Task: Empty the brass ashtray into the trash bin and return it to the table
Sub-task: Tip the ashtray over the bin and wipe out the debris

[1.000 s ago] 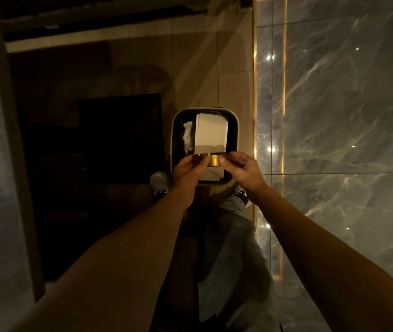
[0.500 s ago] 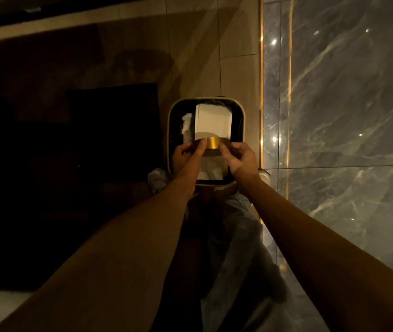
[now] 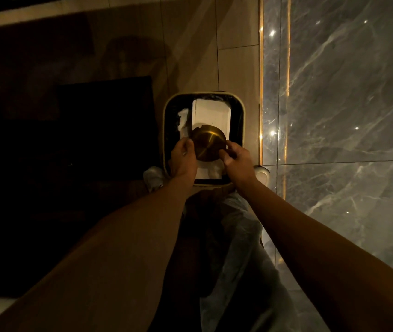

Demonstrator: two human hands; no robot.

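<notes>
Both forearms bare up to the bottom edge of the picture; no sleeve, watch, band or ring visible on either. Left hand (image 3: 184, 156): one pale fingernail catches the light on the finger nearest the wrist side of the knuckles. Right hand (image 3: 238, 157): thumbnail visible as a lighter patch at the thumb tip; other fingers (image 3: 233, 146) too dim to read. Below the wrists, light grey-blue trousers (image 3: 236, 236), loose, creased, with a faint sheen. Beneath the left hand's heel, a pale grey shoe (image 3: 152, 178) with dark lacing. Beside the right wrist, a white rounded toe cap (image 3: 262, 174), partly hidden.
</notes>
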